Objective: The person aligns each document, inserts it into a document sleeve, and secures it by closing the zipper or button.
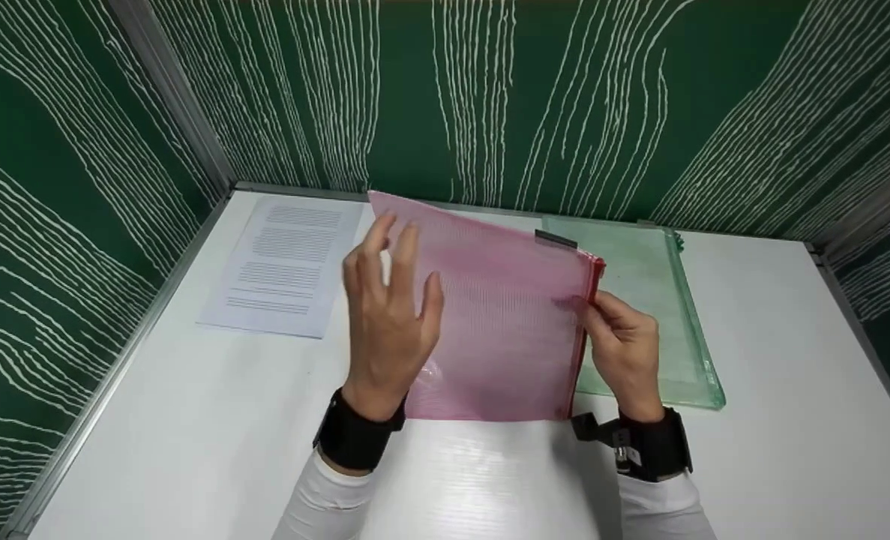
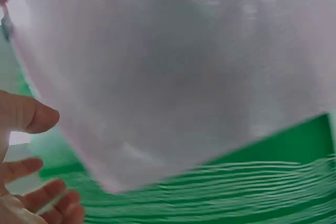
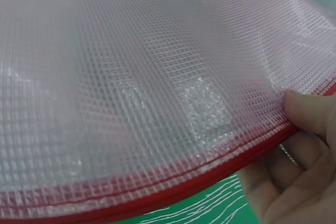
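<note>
A translucent pink mesh zip pouch (image 1: 504, 322) with a red zipper edge (image 3: 210, 179) is held up, tilted, above the table. My right hand (image 1: 628, 349) pinches it by that red edge, thumb on the mesh side and fingers behind, as the right wrist view shows. My left hand (image 1: 388, 322) is raised at the pouch's left side with its fingers spread. In the left wrist view the left thumb (image 2: 39, 115) and fingers stand beside the pouch's edge and grip nothing. A dark tab (image 1: 555, 239) sits on the pouch's upper edge.
A green mesh zip pouch (image 1: 651, 315) lies flat on the white table (image 1: 774, 450), partly behind the pink one. At the back left lies a sheet of printed paper (image 1: 283, 262). Green walls (image 1: 407, 90) with white wavy lines enclose the table's back and sides.
</note>
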Tool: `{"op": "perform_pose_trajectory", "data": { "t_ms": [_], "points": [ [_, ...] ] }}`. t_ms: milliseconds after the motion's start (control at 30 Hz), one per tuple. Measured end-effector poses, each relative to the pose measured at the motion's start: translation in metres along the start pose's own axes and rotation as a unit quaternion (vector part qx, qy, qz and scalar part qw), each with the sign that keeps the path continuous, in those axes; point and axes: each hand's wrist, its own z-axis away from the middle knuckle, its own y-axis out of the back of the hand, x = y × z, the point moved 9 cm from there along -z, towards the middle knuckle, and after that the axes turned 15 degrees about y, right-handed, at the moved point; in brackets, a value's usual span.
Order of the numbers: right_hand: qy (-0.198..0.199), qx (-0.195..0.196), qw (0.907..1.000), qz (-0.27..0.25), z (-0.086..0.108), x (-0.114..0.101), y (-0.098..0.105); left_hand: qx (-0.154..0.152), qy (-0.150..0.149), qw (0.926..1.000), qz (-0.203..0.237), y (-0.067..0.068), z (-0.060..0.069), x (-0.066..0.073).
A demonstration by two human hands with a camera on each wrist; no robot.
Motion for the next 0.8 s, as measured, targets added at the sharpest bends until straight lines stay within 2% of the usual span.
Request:
{"op": "perform_pose_trajectory", "data": {
  "t_ms": [67, 167, 267, 333, 433, 567, 667, 800],
  "points": [
    [0.011, -0.002, 0.9999, 0.009, -0.001, -0.003, -0.001, -0.021, -0.05, 0.9985, 0.006, -0.003, -0.008, 0.029],
    [0.022, -0.002, 0.9993, 0.028, -0.002, -0.005, -0.002, -0.109, -0.096, 0.9891, 0.024, -0.02, -0.016, 0.062],
    [0.022, -0.009, 0.9993, 0.028, -0.001, -0.006, -0.006, -0.186, -0.111, 0.9761, 0.021, -0.039, -0.021, 0.078],
    [0.017, -0.016, 0.9994, 0.027, -0.001, -0.005, -0.009, -0.208, -0.117, 0.971, 0.004, -0.048, -0.023, 0.082],
    [0.009, -0.027, 0.9991, 0.033, -0.001, -0.003, -0.011, -0.213, -0.122, 0.9693, -0.007, -0.056, -0.028, 0.085],
    [-0.001, -0.052, 0.9971, 0.054, 0.0, 0.001, -0.015, -0.213, -0.137, 0.9672, -0.011, -0.057, -0.033, 0.088],
    [-0.023, -0.065, 0.9954, 0.067, 0.002, 0.006, -0.018, -0.198, -0.155, 0.9678, -0.011, -0.049, -0.037, 0.093],
    [-0.05, -0.06, 0.9945, 0.069, 0.005, 0.018, -0.018, -0.149, -0.185, 0.9714, 0.008, -0.026, -0.039, 0.105]
  ]
}}
